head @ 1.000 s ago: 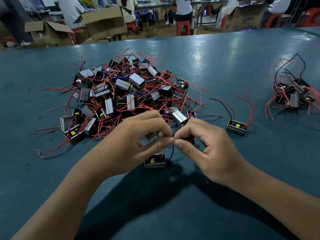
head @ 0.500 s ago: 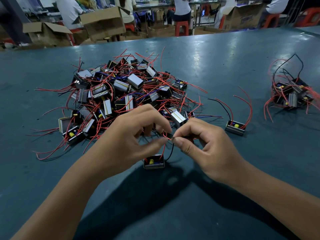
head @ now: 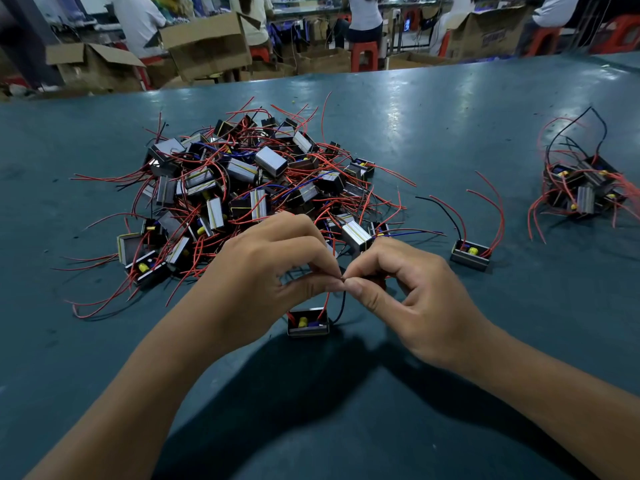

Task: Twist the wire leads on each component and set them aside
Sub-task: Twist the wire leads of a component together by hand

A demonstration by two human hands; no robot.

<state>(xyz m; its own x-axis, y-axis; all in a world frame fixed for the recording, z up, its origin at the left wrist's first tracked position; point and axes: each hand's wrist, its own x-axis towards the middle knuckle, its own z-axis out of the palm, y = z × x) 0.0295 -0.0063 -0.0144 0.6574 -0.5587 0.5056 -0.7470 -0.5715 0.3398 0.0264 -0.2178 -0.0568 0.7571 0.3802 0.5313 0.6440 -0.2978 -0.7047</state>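
A small grey box component (head: 308,322) with a yellow part inside hangs just above the teal table (head: 415,133), below my hands. Its red and black wire leads (head: 334,301) rise to my fingertips. My left hand (head: 266,275) and my right hand (head: 408,292) meet thumb to forefinger and both pinch the ends of these leads. Behind my hands lies a big pile of like components (head: 242,188) with tangled red wires. A single component (head: 470,254) sits to the right of my hands. A smaller heap of components (head: 585,188) lies at the far right.
Beyond the table's far edge stand open cardboard boxes (head: 204,46) and red stools (head: 363,55), with several people seated at other benches. Bare teal table surface stretches in front of me and between the two piles.
My fingertips have shifted slightly around the wire ends while both hands stay together. The component under them has barely moved.
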